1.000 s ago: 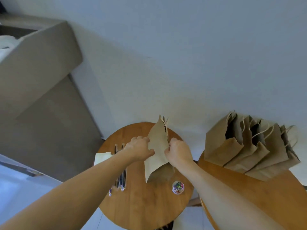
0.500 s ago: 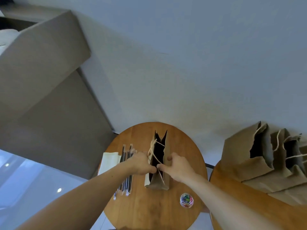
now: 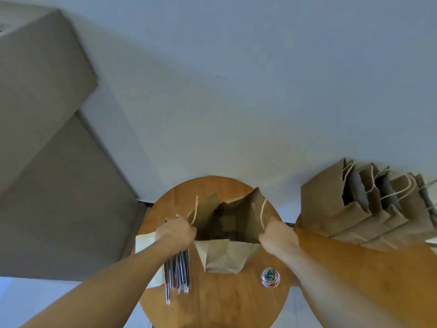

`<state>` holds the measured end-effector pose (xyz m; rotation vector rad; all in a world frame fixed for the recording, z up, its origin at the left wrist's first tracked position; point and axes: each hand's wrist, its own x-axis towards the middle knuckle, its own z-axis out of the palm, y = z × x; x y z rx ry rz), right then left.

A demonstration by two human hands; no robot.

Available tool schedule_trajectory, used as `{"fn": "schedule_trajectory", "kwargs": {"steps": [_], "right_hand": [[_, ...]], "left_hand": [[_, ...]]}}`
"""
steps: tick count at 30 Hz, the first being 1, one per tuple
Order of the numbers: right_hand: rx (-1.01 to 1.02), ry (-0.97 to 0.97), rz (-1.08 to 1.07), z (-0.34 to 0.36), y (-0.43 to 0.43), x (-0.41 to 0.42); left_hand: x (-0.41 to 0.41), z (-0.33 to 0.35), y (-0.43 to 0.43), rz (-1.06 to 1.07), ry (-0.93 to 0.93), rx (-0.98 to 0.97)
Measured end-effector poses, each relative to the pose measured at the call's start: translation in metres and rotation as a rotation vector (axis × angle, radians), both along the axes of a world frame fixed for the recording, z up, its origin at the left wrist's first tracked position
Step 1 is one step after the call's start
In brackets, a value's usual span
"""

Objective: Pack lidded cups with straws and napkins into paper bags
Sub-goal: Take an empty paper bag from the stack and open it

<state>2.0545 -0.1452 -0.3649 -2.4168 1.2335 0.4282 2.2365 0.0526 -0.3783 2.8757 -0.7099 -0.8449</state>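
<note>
Gripping the bag (image 3: 222,255) by its rim on both sides, the hands held its mouth pulled wide. The left hand (image 3: 176,233) was curled round the left edge, just by the left handle (image 3: 194,213), a twine loop. Its knuckles faced the camera and its fingertips were hidden behind the paper. The right hand (image 3: 277,235) was curled round the right edge, beside the right handle (image 3: 263,213). Each was closed on paper only.

The bag stood near the middle of the counter (image 3: 220,301), which was round and wooden. Its creased near face was toward the camera. The inside was dark, so could not tell what was in it.

A bundle of wrapped straws (image 3: 177,273) lay on the counter just left of the bag, partly under the left forearm. A napkin (image 3: 142,243) lay left of them at the counter's edge, partly covered by the arm. A small clear clip tub (image 3: 271,277) holding coloured paper clips sat right of the bag's base, apart from it.

The right counter (image 3: 369,275) carried a bag row (image 3: 331,214), all standing open, touching one another, handles up.
</note>
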Motion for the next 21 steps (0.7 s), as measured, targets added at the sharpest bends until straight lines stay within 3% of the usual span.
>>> {"fn": "schedule_trajectory", "kwargs": {"steps": [4, 8, 11, 17, 21], "right_hand": [[0.017, -0.062, 0.02, -0.006, 0.023, -0.001], [0.146, -0.149, 0.059, -0.01, 0.039, 0.007], [0.32, -0.076, 0.072, -0.007, 0.033, 0.007], [0.441, 0.069, 0.191, 0.023, 0.0, 0.02], [0.227, -0.001, 0.242, 0.052, -0.014, 0.051]], "left_hand": [[-0.003, -0.005, 0.006, -0.046, 0.066, -0.055], [-0.008, -0.012, -0.003, -0.131, 0.404, -0.113], [0.002, -0.006, -0.001, -0.191, 0.537, -0.085], [0.025, 0.023, 0.002, -0.392, 0.439, 0.048], [0.039, 0.038, -0.001, -0.363, 0.173, -0.061]]}}
